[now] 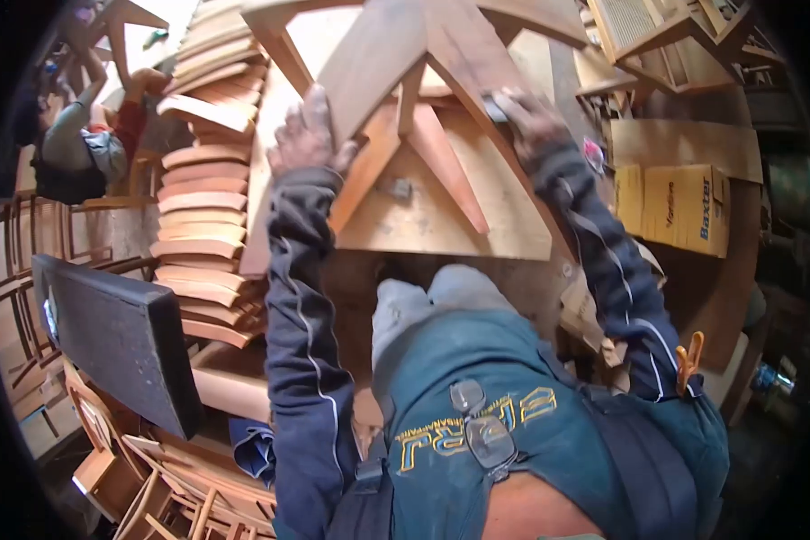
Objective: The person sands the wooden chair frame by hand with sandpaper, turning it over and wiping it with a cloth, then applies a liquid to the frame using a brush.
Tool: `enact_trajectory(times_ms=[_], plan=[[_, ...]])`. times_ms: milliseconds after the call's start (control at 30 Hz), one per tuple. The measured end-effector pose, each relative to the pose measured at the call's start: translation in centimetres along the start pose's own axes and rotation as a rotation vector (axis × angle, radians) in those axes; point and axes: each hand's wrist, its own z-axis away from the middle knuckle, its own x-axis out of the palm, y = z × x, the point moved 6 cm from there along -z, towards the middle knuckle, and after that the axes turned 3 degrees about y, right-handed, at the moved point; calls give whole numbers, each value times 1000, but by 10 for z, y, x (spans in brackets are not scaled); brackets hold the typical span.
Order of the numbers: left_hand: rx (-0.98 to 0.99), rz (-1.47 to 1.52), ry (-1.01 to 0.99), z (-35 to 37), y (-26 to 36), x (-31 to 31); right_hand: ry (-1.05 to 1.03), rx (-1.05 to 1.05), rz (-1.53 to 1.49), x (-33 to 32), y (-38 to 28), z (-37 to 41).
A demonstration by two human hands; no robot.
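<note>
A reddish wooden chair frame (441, 153) lies on a pale board (477, 225) in front of me. My left hand (304, 135) grips the edge of the frame's wide flat rail (369, 54) at the left. My right hand (533, 117) presses a small grey pad (495, 108), possibly sandpaper, against a slanted rail on the right. Both arms wear dark blue sleeves with white stripes.
A tall stack of curved wooden slats (207, 180) stands at the left, with another person (81, 144) behind it. A dark slab (117, 333) leans at lower left above unfinished chair frames (153, 486). A yellow cardboard box (684, 207) sits at the right.
</note>
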Motion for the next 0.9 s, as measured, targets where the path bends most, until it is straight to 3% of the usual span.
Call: enact_trajectory(times_ms=[133,233,300,433,500,633,800,867,900], plan=[[84,-14,74,-3,-1,6,-120,113,-89,-81,-44,113],[43,-8,6,-4,4,0,-55,80,-112,-90,-47,129],[17,3,18,-4,6,-3,-58,21,-126,-81,-39,99],[18,-13,44,-2,3,-2,214,-276,-88,-5,5,15],[15,-5,35,-1,2,-2,97,-116,-207,23,25,-34],[68,-46,66,-3,0,4,199,-84,-96,8,15,2],[36,-54,39,-1,4,-4,-82,144,-67,-109,-42,154],[57,-70,49,-6,3,0,-254,404,-56,-120,-31,224],[100,-44,77,-9,-3,9,-167,565,-178,-125,-25,244]])
